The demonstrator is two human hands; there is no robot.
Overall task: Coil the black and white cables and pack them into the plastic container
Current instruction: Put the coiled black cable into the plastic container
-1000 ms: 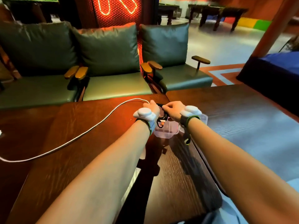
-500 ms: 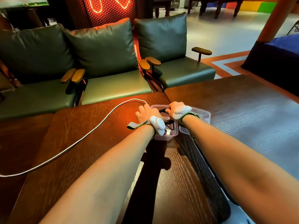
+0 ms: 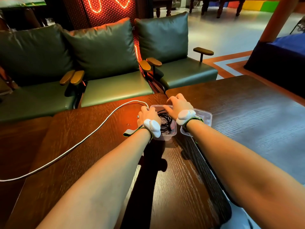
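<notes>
Roughly half done, by my read. Dark wood desk (image 3: pixel 99 162) carries everything. White cable (image 3: pixel 92 136): not coiled, lies in one long loose run from the left edge of view across the desk, its end reaching the left hand (image 3: pixel 147 115) beside the container. Plastic container (image 3: pixel 166 137): clear, open-topped, sits on the desk between the two hands. A second clear piece, probably the lid (image 3: pixel 204 118), lies just beside it to the right, partly under the right wrist. Black cable (image 3: pixel 165 123): already bundled in loops inside the container, so that part looks packed.

Right hand (image 3: pixel 177 104) is over the container's far rim, fingers (image 3: pixel 170 100) spread and bent down, holding nothing that I can see. Left-hand fingers (image 3: pixel 145 109) curl down at the container's left rim by the white cable's end; cannot tell whether they pinch the cable, grip the rim or just rest.

Left to do: coil the white cable and pack it in.
</notes>
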